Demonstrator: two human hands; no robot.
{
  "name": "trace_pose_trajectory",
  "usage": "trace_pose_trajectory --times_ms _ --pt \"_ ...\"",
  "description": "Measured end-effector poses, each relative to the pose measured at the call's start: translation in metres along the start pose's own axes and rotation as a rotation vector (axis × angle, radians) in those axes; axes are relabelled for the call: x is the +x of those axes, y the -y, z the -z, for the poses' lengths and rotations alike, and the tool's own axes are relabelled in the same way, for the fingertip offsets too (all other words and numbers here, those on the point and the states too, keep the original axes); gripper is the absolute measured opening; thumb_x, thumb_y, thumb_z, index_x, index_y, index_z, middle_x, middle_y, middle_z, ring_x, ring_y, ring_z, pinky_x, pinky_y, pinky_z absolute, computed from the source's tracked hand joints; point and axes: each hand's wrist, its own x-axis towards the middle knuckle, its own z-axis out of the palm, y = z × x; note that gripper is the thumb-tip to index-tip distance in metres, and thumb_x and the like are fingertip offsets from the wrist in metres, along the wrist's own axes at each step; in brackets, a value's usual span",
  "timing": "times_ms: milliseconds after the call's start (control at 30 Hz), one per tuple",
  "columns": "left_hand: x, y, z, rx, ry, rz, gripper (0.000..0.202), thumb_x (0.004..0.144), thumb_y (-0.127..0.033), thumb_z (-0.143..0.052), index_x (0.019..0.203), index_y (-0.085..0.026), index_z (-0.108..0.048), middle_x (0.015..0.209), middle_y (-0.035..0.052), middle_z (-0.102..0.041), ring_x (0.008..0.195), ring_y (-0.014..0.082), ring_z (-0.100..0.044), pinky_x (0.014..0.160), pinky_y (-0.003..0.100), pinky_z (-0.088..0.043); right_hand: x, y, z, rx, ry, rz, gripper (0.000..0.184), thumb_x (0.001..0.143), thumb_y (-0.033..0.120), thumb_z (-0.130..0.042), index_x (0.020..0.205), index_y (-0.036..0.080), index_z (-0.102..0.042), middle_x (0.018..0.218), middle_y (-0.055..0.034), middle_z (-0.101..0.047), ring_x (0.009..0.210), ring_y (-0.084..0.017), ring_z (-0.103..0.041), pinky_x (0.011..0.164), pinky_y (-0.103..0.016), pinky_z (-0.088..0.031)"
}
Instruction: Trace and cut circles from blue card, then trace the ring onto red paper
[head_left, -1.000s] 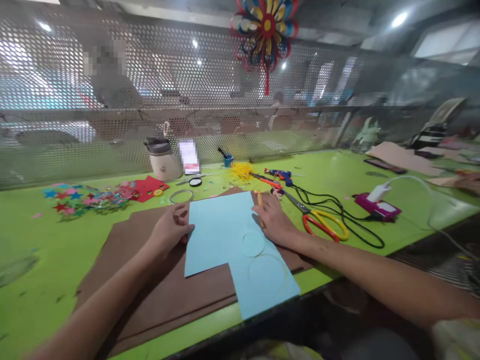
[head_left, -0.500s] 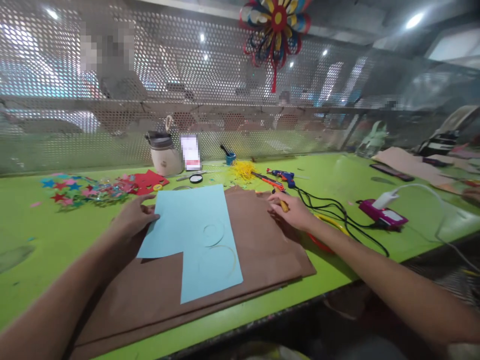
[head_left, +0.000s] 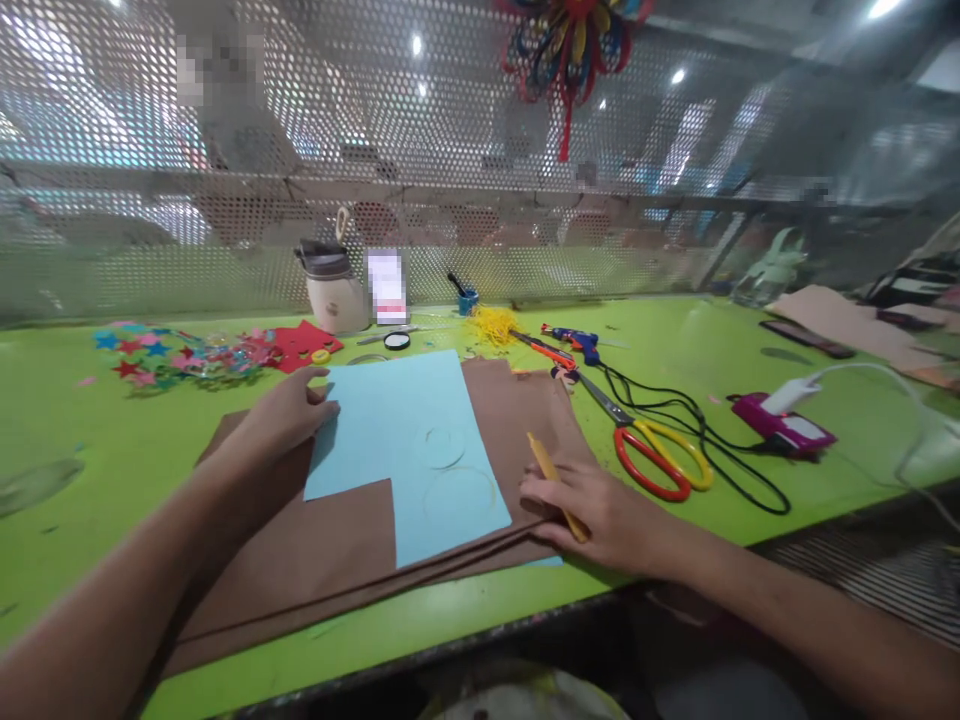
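Note:
A light blue sheet of paper [head_left: 405,420] with a notch cut from its near left corner lies on a stack of brown sheets [head_left: 300,550]. Faint round marks show on the blue paper. My left hand [head_left: 289,415] has its fingers closed at the left edge of the blue paper, over the brown sheets. My right hand [head_left: 592,510] grips a slim yellow stick [head_left: 547,465], like a pencil, across the fingers. The same hand also pinches the right near edge of the brown stack, where a sliver of blue shows beneath.
Scissors [head_left: 652,455] with red and yellow handles lie right of the stack, near a glue gun [head_left: 577,342] and its black cable. A purple power socket [head_left: 784,425] sits farther right. Star cutouts [head_left: 154,350], a red piece [head_left: 304,345] and a lidded cup [head_left: 335,290] are at back left.
My right hand has come from the stack's far right side to its near edge, still holding the yellow stick. The stack's right part is drawn in, and the scissors now show fully.

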Motion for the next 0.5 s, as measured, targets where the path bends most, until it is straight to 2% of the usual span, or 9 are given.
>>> trace_pose_trajectory --times_ms 100,167,233,333,433,500 --pt "-0.001 -0.012 0.001 0.162 -0.009 -0.057 0.038 0.094 -0.037 -0.059 0.126 -0.016 -0.054 0.098 0.0042 -0.063 0.084 0.0195 -0.062 0.079 0.039 -0.053 0.004 -0.005 -0.003 -0.055 -0.072 0.034 0.015 0.097 0.03 -0.053 0.103 0.021 -0.063 0.09 -0.0124 -0.071 0.082 -0.024 -0.061 0.075 -0.035 -0.052" --pt "0.0 -0.018 0.001 0.236 0.0 -0.084 0.037 0.096 -0.041 -0.057 0.123 -0.016 -0.057 0.104 0.0057 -0.064 0.091 0.0212 -0.063 0.083 0.042 -0.053 0.005 -0.008 -0.004 -0.06 -0.096 0.049 0.016 0.099 0.029 -0.049 0.096 0.022 -0.063 0.09 -0.0128 -0.072 0.077 -0.022 -0.06 0.072 -0.033 -0.051" --pt "0.003 -0.022 -0.001 0.296 0.007 -0.082 0.037 0.095 -0.041 -0.057 0.122 -0.015 -0.057 0.103 0.0058 -0.065 0.09 0.0211 -0.064 0.084 0.042 -0.053 0.006 -0.011 -0.005 -0.052 -0.106 0.059 0.02 0.1 0.028 -0.046 0.09 0.023 -0.063 0.091 -0.0132 -0.072 0.075 -0.022 -0.058 0.07 -0.033 -0.049" --pt "0.003 -0.029 -0.002 0.361 -0.017 -0.058 0.036 0.092 -0.034 -0.059 0.121 -0.012 -0.057 0.096 0.0078 -0.067 0.088 0.0231 -0.065 0.081 0.036 -0.049 0.009 -0.016 -0.007 -0.103 -0.122 0.065 0.027 0.1 0.024 -0.04 0.085 0.022 -0.064 0.08 -0.0118 -0.07 0.069 -0.022 -0.054 0.065 -0.032 -0.046" --pt "-0.013 -0.047 0.002 0.382 -0.037 -0.089 0.039 0.09 -0.03 -0.058 0.121 -0.008 -0.057 0.1 0.0135 -0.069 0.096 0.0285 -0.064 0.081 0.032 -0.045 0.013 -0.021 -0.006 -0.152 -0.127 0.073 0.032 0.099 0.02 -0.039 0.081 0.021 -0.065 0.07 -0.0091 -0.065 0.067 -0.021 -0.053 0.061 -0.031 -0.042" --pt "-0.036 -0.063 0.007 0.369 0.002 -0.149 0.042 0.088 -0.036 -0.06 0.12 -0.01 -0.06 0.106 0.0154 -0.069 0.098 0.0305 -0.064 0.082 0.034 -0.045 0.016 -0.024 -0.002 -0.139 -0.117 0.049 0.03 0.098 0.023 -0.044 0.079 0.02 -0.066 0.07 -0.0081 -0.064 0.067 -0.02 -0.054 0.061 -0.03 -0.04"
